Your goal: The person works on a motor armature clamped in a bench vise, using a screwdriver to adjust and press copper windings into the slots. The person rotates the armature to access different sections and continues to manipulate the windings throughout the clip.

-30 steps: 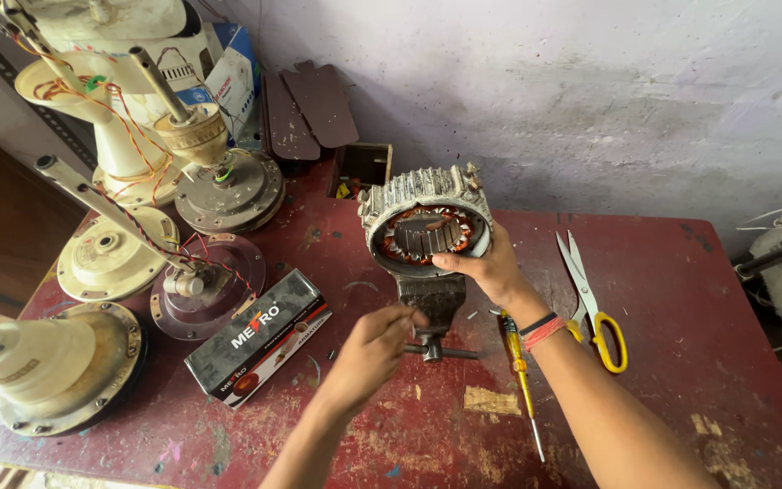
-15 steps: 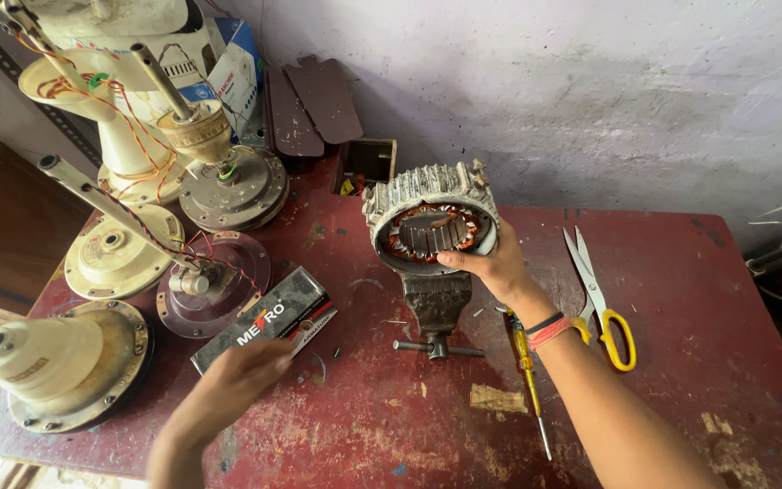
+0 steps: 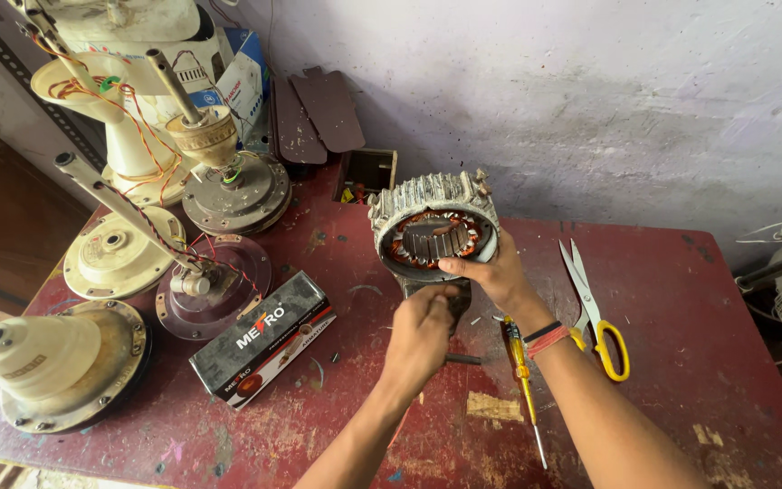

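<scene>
A round fan motor stator [image 3: 433,217] with copper windings and a ribbed metal shell stands on edge on a small bench vise [image 3: 456,294] in the middle of the red table [image 3: 681,380]. My right hand [image 3: 491,272] grips the stator's lower rim, thumb on the inner edge. Just below it, my left hand [image 3: 420,337] is closed around the vise's handle, whose bar [image 3: 462,359] sticks out to the right of my fist.
Yellow-handled scissors [image 3: 595,312] and a yellow and red screwdriver [image 3: 522,385] lie right of the vise. A black box [image 3: 264,340] lies to the left. Several ceiling fan motors with rods [image 3: 228,181] crowd the left side. Brown blades [image 3: 319,113] lean on the wall.
My left hand left the vise, swung out to the left near the black box, and has come back to close on the vise handle. My right hand stayed on the stator.
</scene>
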